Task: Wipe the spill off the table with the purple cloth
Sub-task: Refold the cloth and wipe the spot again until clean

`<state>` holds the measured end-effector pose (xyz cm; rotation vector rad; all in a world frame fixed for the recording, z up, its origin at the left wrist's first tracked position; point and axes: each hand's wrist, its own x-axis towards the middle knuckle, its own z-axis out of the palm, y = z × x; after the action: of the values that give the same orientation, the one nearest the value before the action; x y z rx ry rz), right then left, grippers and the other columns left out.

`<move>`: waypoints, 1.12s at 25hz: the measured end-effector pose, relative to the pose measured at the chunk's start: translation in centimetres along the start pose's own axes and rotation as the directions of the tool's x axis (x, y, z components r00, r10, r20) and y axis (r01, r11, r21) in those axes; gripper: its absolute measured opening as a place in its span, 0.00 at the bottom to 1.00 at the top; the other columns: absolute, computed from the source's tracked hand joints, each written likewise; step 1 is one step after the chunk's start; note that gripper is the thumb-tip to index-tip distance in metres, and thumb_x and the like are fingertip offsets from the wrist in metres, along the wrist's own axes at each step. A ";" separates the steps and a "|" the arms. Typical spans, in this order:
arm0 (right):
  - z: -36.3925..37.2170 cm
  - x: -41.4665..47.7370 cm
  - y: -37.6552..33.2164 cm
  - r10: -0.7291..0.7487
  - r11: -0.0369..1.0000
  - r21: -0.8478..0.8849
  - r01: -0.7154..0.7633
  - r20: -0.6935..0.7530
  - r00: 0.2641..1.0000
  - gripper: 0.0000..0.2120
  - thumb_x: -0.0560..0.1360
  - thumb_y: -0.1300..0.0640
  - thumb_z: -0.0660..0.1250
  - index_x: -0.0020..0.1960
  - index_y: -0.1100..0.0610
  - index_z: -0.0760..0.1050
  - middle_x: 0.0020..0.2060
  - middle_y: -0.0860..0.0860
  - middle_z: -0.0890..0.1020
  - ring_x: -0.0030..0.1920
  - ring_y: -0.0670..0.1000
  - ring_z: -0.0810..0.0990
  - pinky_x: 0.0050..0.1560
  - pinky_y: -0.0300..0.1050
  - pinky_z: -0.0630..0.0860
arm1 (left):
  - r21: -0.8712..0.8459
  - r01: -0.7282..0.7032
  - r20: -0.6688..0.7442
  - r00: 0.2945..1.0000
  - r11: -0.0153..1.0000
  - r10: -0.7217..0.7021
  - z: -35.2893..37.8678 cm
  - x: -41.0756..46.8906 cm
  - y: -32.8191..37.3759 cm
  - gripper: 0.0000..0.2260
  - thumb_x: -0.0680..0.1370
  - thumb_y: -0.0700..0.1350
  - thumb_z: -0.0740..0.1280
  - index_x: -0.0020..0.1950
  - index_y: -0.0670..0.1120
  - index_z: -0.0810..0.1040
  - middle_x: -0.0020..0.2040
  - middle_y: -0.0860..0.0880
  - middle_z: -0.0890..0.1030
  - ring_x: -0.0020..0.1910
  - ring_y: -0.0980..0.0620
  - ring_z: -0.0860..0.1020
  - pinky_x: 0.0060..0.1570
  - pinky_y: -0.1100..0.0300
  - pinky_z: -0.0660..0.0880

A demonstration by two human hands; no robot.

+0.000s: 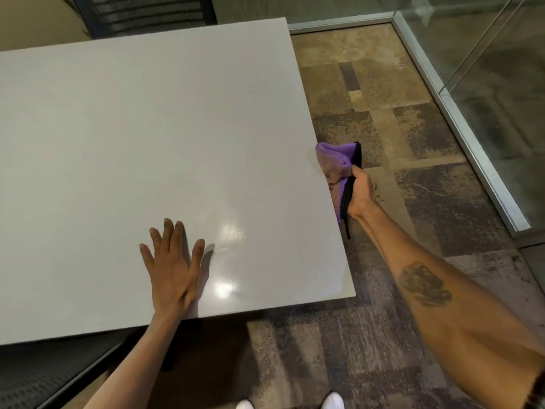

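Right hand [360,191] clutches soiled purple cloth [336,160] at table [147,128] edge; left hand [172,267] flat, open, empty. Risk: drips onto carpet [413,143].

Glossy smooth grey table [147,128]; fuzzy purple cloth [336,156], stained.

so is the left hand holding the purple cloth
No, the left hand lies flat and open on the table; the right hand grips the purple cloth.

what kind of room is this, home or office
Probably an office or meeting room. A plain grey table stands on patterned carpet tiles, a glass partition in a metal frame runs along the right, and a black mesh chair sits at the far side.
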<state>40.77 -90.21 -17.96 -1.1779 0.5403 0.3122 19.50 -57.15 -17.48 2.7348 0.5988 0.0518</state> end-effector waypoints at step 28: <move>-11.8 -19.1 8.7 0.079 0.997 -0.012 -0.079 -0.039 0.996 0.15 0.81 0.53 0.57 0.50 0.59 0.80 0.38 0.56 0.85 0.42 0.56 0.82 0.46 0.48 0.79 | 0.077 -0.106 -0.006 0.994 0.991 0.107 0.1 -0.9 -0.5 0.41 0.79 0.68 0.36 0.79 0.39 0.58 0.81 0.40 0.57 0.81 0.39 0.51 0.77 0.33 0.43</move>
<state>17.76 -97.17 -17.56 -1.1798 0.6200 0.3622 18.51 -57.12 -17.75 2.8411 0.4658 0.0693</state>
